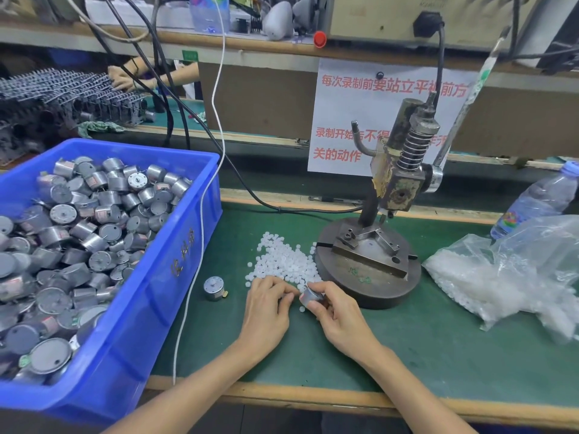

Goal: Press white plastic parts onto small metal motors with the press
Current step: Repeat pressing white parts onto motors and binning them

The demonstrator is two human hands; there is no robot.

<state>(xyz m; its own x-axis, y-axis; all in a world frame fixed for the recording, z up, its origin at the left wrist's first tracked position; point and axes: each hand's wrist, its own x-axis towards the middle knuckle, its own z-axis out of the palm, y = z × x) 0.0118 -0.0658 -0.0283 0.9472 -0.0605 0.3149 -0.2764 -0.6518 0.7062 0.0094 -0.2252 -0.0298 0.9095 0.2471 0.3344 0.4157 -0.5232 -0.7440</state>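
White plastic parts (282, 261): one loose heap, too many to count; small round pale pieces on the green table (407, 339), at 12 o'clock from the hands, its right edge touching the press base.
Held motor (310, 296): one; a short silver metal cylinder, tilted, at the near edge of the heap.
Right hand (341, 317): thumb and fingers curled round the held motor.
Left hand (268, 308): fingers bent, tips drawn together just beside the held motor at its 9 o'clock; whether a white part sits between them is too small to tell.
Loose motor (214, 288): one; stands on the table at 9 o'clock from the left hand, flat face up, between bin and heap.
Blue bin (141, 308): one, at 9 o'clock; piled with grey metal motors (78, 230) lying at all angles, too many to count.
Press (398, 170): one, at 1 o'clock from the hands; round dark base with a metal fixture block, upright column, coil spring, and a long lever slanting up to the right.
Plastic bag (507, 277): one, clear, at 3 o'clock, holding more white pieces.
Water bottle (539, 202): one, clear, at 2 o'clock, behind the bag.
White cord (200, 245): one, hanging across the bin's right wall.
Paper sign (351, 98): one white sheet with red writing, at 12 o'clock behind the press.
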